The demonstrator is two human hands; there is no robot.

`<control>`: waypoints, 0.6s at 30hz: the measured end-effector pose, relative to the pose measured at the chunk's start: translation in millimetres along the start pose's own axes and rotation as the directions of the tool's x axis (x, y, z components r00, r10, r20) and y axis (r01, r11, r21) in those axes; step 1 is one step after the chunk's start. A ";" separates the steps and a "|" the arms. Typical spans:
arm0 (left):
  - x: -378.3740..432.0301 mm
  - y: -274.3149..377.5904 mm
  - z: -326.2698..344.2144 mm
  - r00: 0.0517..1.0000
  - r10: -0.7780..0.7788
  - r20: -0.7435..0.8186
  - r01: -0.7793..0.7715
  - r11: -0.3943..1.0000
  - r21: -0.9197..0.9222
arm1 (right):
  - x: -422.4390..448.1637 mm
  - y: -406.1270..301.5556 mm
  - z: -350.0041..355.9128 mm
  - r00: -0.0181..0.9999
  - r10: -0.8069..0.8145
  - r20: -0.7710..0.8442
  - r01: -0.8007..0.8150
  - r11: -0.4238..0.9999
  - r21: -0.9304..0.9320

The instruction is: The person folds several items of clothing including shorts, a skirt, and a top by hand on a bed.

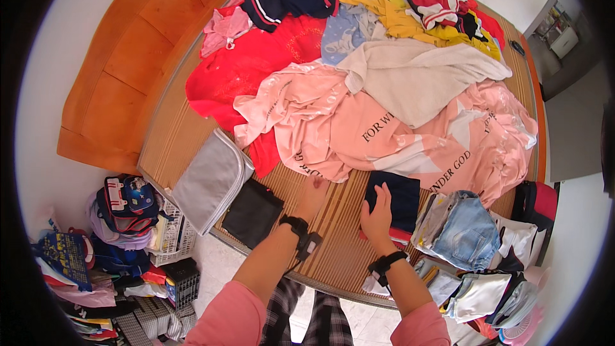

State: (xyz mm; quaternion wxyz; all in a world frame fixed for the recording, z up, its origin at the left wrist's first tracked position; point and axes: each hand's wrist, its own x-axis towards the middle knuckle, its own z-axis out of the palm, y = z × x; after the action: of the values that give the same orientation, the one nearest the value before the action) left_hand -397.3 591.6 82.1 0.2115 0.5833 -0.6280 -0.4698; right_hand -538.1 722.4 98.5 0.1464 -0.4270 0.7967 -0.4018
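Observation:
My left hand (311, 198) is over the slatted bed mat (336, 230), at the front edge of a rumpled pink sheet (355, 129) with printed lettering and white stars. Its fingers blend into the pink cloth, so I cannot tell whether they grip it. My right hand (377, 214) lies with fingers extended on the left side of a folded navy garment (401, 197). Something red (399, 236) shows below that garment. A folded black garment (253, 212) and a folded grey blanket (211, 178) lie to the left of my left hand.
A beige towel (418, 77) and a red cloth (259, 65) lie among piled clothes farther back. Folded stacks with denim shorts (468, 230) stand at the right edge. An orange headboard (129, 67) borders the left side. Bags and a white basket (175, 235) sit at lower left.

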 end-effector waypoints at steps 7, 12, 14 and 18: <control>62.9 87.4 -66.1 0.991 0.119 -0.055 -0.124 0.987 -0.103 | 88.2 -58.8 -24.9 0.995 -0.096 0.001 0.096 0.995 -0.019; 117.6 125.0 -138.4 0.958 0.252 -0.139 -0.244 0.967 0.070 | 167.4 -103.2 -43.9 0.955 -0.251 0.155 0.275 0.949 -0.153; 149.5 127.1 -157.6 0.951 0.266 -0.159 -0.241 0.957 0.164 | 196.6 -111.6 -41.9 0.948 -0.205 0.244 0.252 0.951 -0.179; 236.5 121.7 -159.6 0.905 0.418 -0.079 -0.371 0.865 0.337 | 272.7 -112.3 -4.0 0.874 -0.388 0.293 0.451 0.872 -0.192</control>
State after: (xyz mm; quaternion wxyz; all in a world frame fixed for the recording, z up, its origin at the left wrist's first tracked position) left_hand -386.9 301.7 192.0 0.2540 0.5017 -0.7832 -0.2653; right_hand -638.7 471.8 216.9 0.0964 -0.6523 0.7044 -0.2627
